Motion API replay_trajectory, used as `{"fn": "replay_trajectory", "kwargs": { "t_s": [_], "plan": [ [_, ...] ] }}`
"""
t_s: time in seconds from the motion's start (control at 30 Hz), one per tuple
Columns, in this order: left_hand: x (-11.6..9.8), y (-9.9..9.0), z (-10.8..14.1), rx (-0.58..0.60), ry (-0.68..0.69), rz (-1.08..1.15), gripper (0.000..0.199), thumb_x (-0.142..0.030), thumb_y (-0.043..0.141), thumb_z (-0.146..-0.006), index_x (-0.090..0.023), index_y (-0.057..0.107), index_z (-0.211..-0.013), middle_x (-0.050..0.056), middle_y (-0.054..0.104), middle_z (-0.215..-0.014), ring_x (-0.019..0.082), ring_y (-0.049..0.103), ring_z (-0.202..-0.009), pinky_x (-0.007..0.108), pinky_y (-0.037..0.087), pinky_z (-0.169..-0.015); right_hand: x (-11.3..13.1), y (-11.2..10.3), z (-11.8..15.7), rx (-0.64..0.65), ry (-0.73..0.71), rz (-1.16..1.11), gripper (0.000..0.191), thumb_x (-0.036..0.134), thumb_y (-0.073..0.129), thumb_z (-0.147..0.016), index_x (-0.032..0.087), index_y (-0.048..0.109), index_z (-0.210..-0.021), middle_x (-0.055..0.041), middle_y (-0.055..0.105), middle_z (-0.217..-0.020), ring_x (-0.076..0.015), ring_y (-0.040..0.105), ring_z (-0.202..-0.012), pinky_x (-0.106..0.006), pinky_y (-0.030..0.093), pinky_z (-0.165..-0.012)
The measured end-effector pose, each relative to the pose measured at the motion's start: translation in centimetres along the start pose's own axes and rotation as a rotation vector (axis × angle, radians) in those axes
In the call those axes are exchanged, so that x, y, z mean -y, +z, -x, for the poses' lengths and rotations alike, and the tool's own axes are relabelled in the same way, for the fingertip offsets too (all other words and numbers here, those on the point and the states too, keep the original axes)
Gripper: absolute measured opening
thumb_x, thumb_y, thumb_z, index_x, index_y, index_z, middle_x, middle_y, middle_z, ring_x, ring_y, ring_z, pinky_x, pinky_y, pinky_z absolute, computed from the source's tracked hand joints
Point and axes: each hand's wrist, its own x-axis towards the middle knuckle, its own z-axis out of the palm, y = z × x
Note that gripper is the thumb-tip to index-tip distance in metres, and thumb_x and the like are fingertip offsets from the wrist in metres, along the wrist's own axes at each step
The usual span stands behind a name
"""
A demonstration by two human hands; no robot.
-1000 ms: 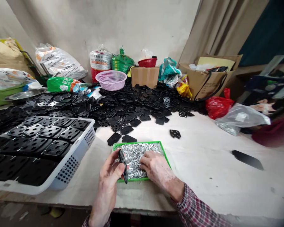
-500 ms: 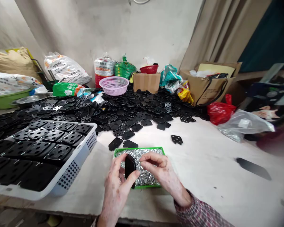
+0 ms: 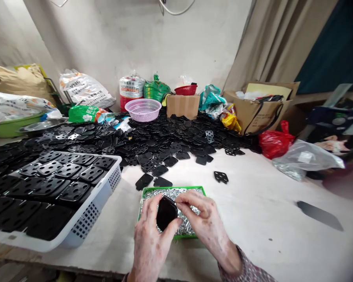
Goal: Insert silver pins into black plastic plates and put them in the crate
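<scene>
My left hand [image 3: 149, 235] grips a black plate [image 3: 166, 213] by its edges, thumb on the near side and fingers behind. The plate is tilted, with its dark, smooth face toward me. At its upper right corner, the thumb and forefinger of my right hand [image 3: 204, 219] are pinched together; whatever they hold is too small or hidden to make out. Both hands are above a green-rimmed tray [image 3: 176, 188] full of small shiny metal pins [image 3: 186, 227].
To the left stands a white plastic basket [image 3: 113, 176] with rows of black plates having round holes. Behind, a wide heap of such plates [image 3: 176, 133] spreads across the table. One loose plate [image 3: 221, 177] and a dark flat blade-like piece [image 3: 320, 214] lie to the right.
The plate has turned so that more of its face shows. My right fingertips have come up to its upper corner. The view has shifted slightly.
</scene>
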Motion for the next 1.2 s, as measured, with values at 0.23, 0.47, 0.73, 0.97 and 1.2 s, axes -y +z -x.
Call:
{"fn": "replay_trajectory", "kwargs": {
  "t_s": [0.23, 0.47, 0.73, 0.97, 1.2],
  "plan": [
    [-0.1, -0.1, -0.3, 0.034, 0.055, -0.093, 0.059, -0.038, 0.065, -0.081, -0.019, 0.05, -0.134, 0.016, 0.054, -0.135, 0.033, 0.053, -0.122, 0.045, 0.043, -0.098, -0.2, -0.1, 0.6, 0.056, -0.202, 0.329, 0.026, 0.012, 0.047, -0.093, 0.021, 0.067, -0.105, -0.0065, 0.071, -0.091, -0.0186, 0.068, -0.077, -0.029, 0.057, -0.068],
    [-1.3, -0.9, -1.3, 0.064, -0.085, 0.023, 0.065, -0.03, 0.075, -0.069, -0.019, 0.055, -0.13, 0.014, 0.06, -0.124, 0.033, 0.055, -0.115, 0.043, 0.043, -0.096, -2.9, -0.8, 0.4, -0.015, -0.377, 0.331, 0.023, 0.027, 0.055, -0.09, 0.026, 0.067, -0.111, -0.0042, 0.076, -0.097, -0.0197, 0.073, -0.077, -0.024, 0.061, -0.068],
    [-2.4, -0.7, -1.0, 0.16, -0.328, 0.407, 0.053, -0.039, 0.077, -0.067, -0.022, 0.064, -0.116, 0.005, 0.065, -0.095, 0.015, 0.051, -0.062, 0.029, 0.041, -0.057, -0.9, -0.6, -0.2, -0.063, 0.127, -0.142, 0.015, 0.037, 0.069, -0.083, 0.022, 0.071, -0.082, -0.0037, 0.073, -0.086, -0.02, 0.07, -0.083, -0.024, 0.057, -0.075],
    [-2.1, -0.4, -1.1, 0.286, -0.403, 0.43, 0.056, -0.051, 0.074, -0.071, -0.02, 0.063, -0.117, -0.005, 0.046, -0.061, 0.013, 0.04, -0.056, 0.026, 0.031, -0.053, -1.1, -0.7, 0.2, -0.027, 0.187, -0.287, 0.006, 0.026, 0.07, -0.082, 0.021, 0.071, -0.079, -0.0017, 0.07, -0.081, -0.0177, 0.065, -0.079, -0.027, 0.052, -0.074],
    [-2.5, -0.1, -0.9, 0.328, -0.399, 0.435, 0.052, -0.052, 0.072, -0.073, -0.021, 0.064, -0.114, -0.005, 0.046, -0.064, 0.013, 0.037, -0.057, 0.026, 0.029, -0.053, -1.2, -0.7, 0.3, -0.063, 0.081, -0.254, 0.008, 0.025, 0.068, -0.084, 0.021, 0.07, -0.078, -0.0033, 0.068, -0.082, -0.0189, 0.064, -0.081, -0.03, 0.053, -0.075]
  ]
}}
